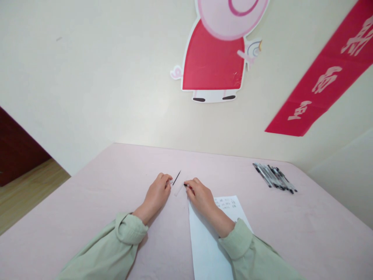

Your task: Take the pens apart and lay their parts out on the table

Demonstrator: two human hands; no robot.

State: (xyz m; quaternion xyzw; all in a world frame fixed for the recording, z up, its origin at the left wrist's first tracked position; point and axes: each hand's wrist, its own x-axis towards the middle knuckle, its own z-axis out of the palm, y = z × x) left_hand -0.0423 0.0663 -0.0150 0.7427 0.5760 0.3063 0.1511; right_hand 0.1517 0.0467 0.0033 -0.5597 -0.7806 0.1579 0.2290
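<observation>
My left hand (159,192) rests on the pink table (87,202) with its fingers curled, pinching a thin black pen refill (176,177) that points up and away. My right hand (201,196) lies just to the right with closed fingers, gripping the clear pen barrel (178,189) at its end; a dark tip shows at the fingertips. The two hands are a few centimetres apart. My right wrist lies over a white sheet of paper (206,241) with some handwriting on its upper right part.
A bundle of several black pens (274,177) lies at the table's back right. The wall behind carries a cartoon pig sticker (215,58) and a red banner (326,77). Wooden floor (26,190) shows at left.
</observation>
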